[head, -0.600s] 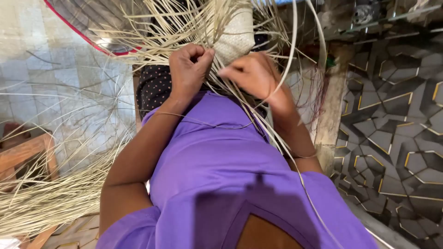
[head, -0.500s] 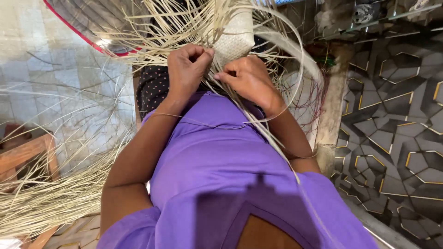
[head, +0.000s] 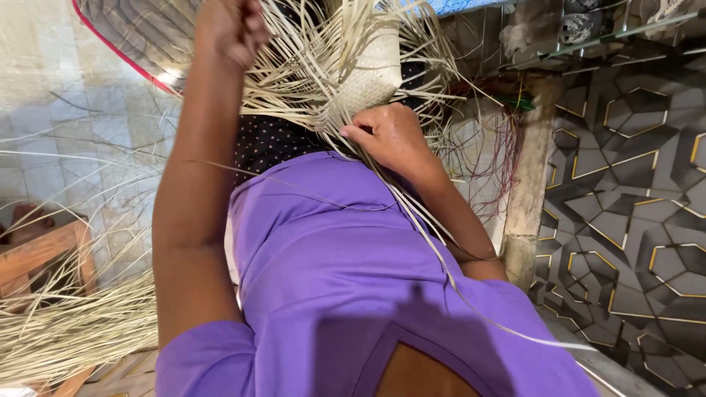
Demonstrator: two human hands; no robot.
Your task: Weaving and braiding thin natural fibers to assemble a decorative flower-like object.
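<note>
A partly woven piece of pale straw point(head: 368, 81) lies on my lap, with many loose strips fanning out from its edges. My right hand point(head: 390, 136) presses on the near edge of the weave, fingers closed on a few strips that trail down past my purple dress point(head: 346, 272). My left hand point(head: 229, 29) is raised at the top of the frame, fingers closed on a bunch of long straw strips and drawing them away from the weave. A dark dotted cloth point(head: 268, 143) shows under the weave.
A heap of loose straw strips point(head: 66, 331) lies on the tiled floor at lower left beside a wooden frame point(head: 44, 254). A striped mat with red edging point(head: 140, 37) is at upper left. A wall with a grey geometric pattern point(head: 632, 191) stands at right.
My left hand has lifted from the weave towards the top of the frame, pulling strips with it. My right hand stayed on the weave's near edge.
</note>
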